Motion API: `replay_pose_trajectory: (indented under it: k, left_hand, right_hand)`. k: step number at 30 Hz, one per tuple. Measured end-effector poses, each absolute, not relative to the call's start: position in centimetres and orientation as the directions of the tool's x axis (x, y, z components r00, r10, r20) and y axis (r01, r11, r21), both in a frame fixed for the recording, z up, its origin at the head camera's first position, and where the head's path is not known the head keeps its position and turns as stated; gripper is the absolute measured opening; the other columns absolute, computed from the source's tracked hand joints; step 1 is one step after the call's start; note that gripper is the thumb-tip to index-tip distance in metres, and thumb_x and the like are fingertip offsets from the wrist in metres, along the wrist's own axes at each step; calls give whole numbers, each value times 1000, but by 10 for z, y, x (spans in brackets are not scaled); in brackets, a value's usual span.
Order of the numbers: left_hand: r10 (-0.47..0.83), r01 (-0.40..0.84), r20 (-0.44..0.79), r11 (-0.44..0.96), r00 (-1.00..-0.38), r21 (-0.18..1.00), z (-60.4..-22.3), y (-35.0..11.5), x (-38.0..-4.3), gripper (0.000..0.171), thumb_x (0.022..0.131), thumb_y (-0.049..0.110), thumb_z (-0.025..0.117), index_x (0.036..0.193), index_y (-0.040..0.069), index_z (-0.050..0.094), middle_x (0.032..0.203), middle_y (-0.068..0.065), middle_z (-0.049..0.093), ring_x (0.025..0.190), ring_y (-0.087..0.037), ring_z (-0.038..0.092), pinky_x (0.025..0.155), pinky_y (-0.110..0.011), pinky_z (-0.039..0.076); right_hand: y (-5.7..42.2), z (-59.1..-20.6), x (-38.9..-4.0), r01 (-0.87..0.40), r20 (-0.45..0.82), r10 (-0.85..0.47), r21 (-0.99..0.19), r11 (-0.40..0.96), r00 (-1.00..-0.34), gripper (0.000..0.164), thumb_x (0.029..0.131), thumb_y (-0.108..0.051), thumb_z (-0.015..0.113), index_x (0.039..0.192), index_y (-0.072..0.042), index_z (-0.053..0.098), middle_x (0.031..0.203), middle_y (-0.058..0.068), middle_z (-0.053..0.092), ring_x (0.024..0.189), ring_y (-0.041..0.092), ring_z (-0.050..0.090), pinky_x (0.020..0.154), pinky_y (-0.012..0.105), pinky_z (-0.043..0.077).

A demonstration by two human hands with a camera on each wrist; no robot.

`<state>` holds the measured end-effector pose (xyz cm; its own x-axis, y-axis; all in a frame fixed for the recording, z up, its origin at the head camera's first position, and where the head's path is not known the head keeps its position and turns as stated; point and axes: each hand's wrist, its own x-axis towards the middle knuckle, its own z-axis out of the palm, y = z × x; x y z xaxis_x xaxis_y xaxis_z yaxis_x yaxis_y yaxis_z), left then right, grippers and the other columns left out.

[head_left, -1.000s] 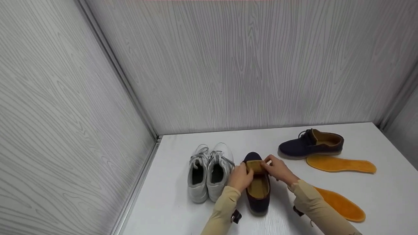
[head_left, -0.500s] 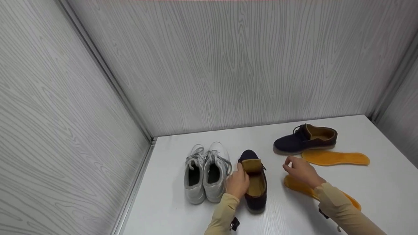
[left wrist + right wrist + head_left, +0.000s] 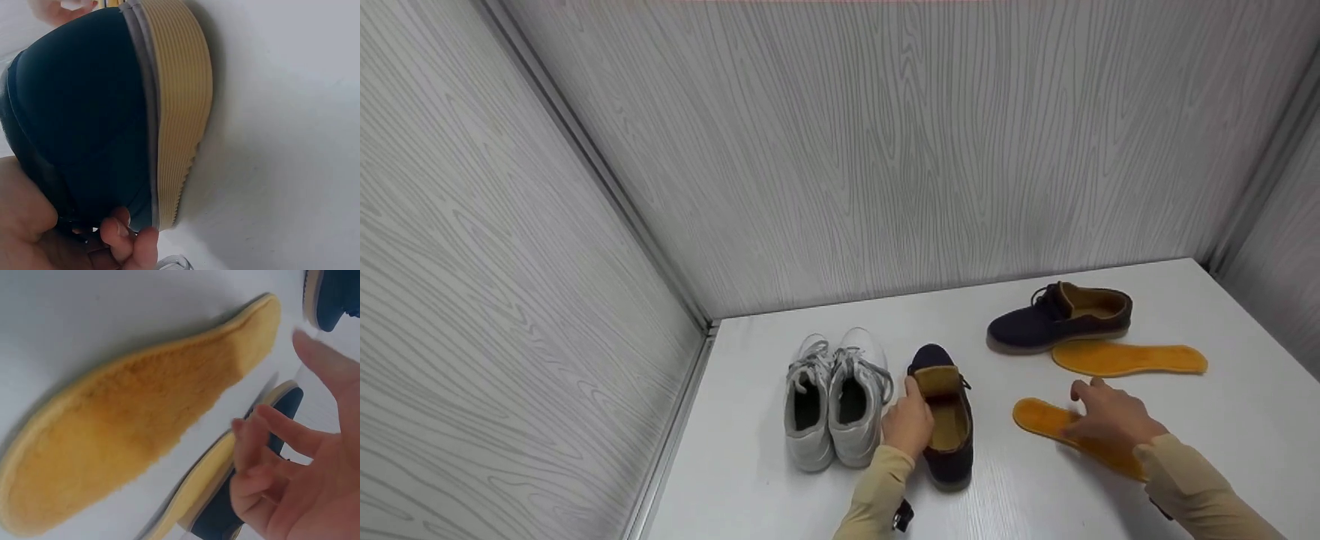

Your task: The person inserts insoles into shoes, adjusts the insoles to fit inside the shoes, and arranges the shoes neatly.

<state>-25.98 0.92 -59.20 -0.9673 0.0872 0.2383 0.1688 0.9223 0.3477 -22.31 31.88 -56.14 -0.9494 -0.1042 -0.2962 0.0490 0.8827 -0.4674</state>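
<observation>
A navy lace-up shoe (image 3: 951,459) with a tan lining lies on the table, toe away from me, its tongue raised. My left hand (image 3: 908,424) grips the left side of its opening. In the left wrist view, the fingertips (image 3: 145,246) curl by the shoe's ribbed sole. Over a fuzzy orange insole (image 3: 1041,417) hovers my right hand (image 3: 1112,418), hiding part of it. The right wrist view has this hand (image 3: 292,478) apart from the insole, thumb spread and fingers loosely bent, with nothing between them.
White sneakers (image 3: 834,409) stand side by side left of the navy shoe. Its mate (image 3: 1027,328) is at the back right, with a second orange insole (image 3: 1132,358) in front of it. Grey wood-grain panels (image 3: 885,150) border the white table (image 3: 750,390).
My right hand has let go of the shoe's tongue and moved right, over the nearer insole. My left hand stays at the shoe's side. The view has shifted slightly.
</observation>
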Motion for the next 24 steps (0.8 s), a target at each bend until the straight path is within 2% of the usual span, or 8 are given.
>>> replay_pose_trajectory:
  k: [4,10,19,24]
  left_hand:
    - [90,166,234,929,-968,331,-593,9,-260,33,88,17,57,115,5,42,64,-11,60,50,-27,57,43,-39,41]
    - [86,157,215,928,-973,337,-595,9,-260,35,89,18,56,118,5,41,66,-12,61,52,-28,58,44,-39,41]
    - [78,159,230,920,-970,359,-594,10,-259,35,88,17,57,116,6,41,65,-12,61,52,-29,58,44,-40,41]
    - [93,170,216,913,-972,370,-591,6,-260,35,87,17,56,116,4,43,66,-12,62,52,-29,58,45,-40,41]
  right_hand:
    - [326,-563,-217,63,-347,-103,-435,898,-932,78,60,-49,83,111,1,51,93,12,47,75,25,47,66,43,45]
    - [332,-574,-212,59,-369,-107,-413,909,-923,76,57,-44,86,108,1,51,92,12,45,74,25,46,65,41,44]
    - [335,-586,-213,56,-351,-111,-433,900,-930,62,64,-35,84,103,-1,52,90,12,44,72,25,46,63,40,43]
    - [334,-591,-215,89,-379,-99,-449,889,-920,64,62,-39,84,103,-2,50,91,11,44,73,24,46,64,38,42]
